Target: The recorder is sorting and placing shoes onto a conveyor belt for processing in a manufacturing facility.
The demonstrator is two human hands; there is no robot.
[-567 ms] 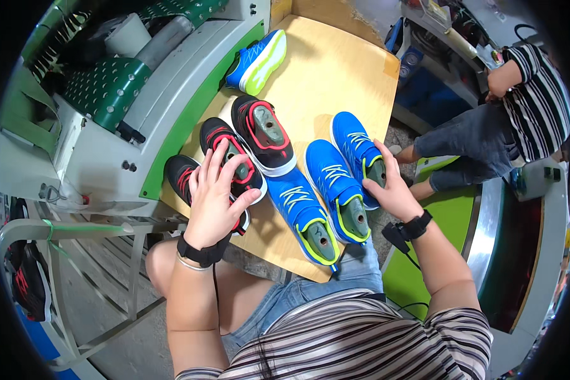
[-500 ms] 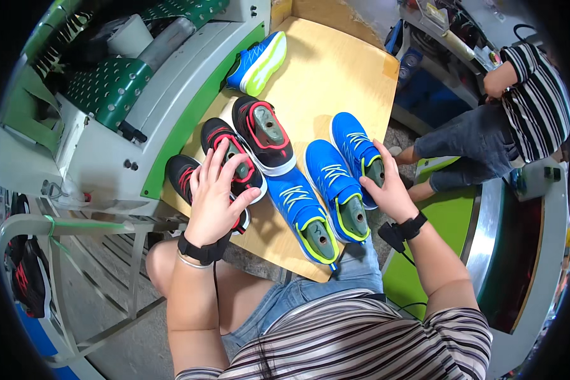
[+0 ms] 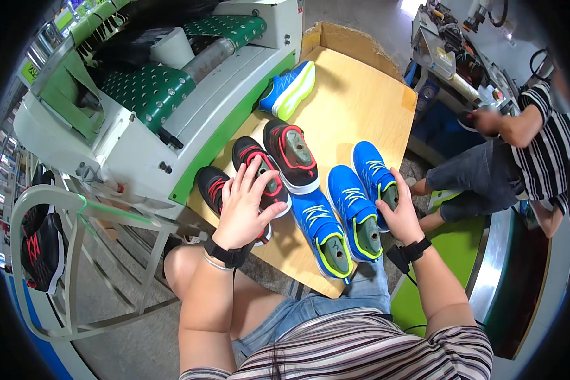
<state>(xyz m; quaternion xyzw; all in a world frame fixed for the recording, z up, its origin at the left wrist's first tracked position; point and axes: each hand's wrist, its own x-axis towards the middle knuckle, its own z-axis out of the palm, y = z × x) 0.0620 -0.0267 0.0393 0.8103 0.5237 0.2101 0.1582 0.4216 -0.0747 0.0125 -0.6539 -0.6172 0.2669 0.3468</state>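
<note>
My left hand [image 3: 242, 206] rests with spread fingers over a black sneaker with red trim [image 3: 246, 147] and beside another black and red sneaker [image 3: 210, 183] at the far left. A third black and red sneaker [image 3: 276, 140] lies just beyond, its opening filled by a grey-green shoe last [image 3: 297, 147]. My right hand [image 3: 401, 215] lies along the rightmost blue sneaker [image 3: 365, 158], thumb and fingers apart at its collar. Between my hands, two more blue sneakers, a middle one [image 3: 345, 190] and a left one [image 3: 311, 218], have yellow-green collars and lasts inside.
A blue shoe [image 3: 286, 90] lies on its side at the far left of the wooden board [image 3: 342, 88]. Left stands a machine with a green perforated roller [image 3: 149, 95] and a metal rack [image 3: 82, 253] holding black shoes. A person in a striped shirt [image 3: 541, 158] stands right.
The view has shifted, so the board and shoes appear lower and further right. Both hands keep their places on the shoes. The other person's hand has come up with a dark object.
</note>
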